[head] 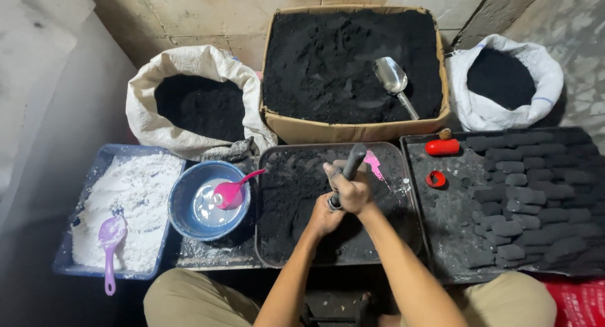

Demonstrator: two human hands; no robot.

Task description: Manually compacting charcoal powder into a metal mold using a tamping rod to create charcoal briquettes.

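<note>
A dark metal tube (348, 173) is gripped by both hands over the black tray of charcoal powder (287, 194) — right hand (350, 189) closed around its middle, left hand (324, 216) closed on the lower end, forearms angled up from below. Behind, black powder and a steel scoop (394, 80) are held in a cardboard box (353, 130), flanked by two powder-filled sacks. At left, white powder fills a blue tray (94, 169) with a purple scoop (109, 239); a pink spoon (232, 188) sits in the blue bowl (183, 204) — briquettes are stacked on the right-hand tray (441, 226).
</note>
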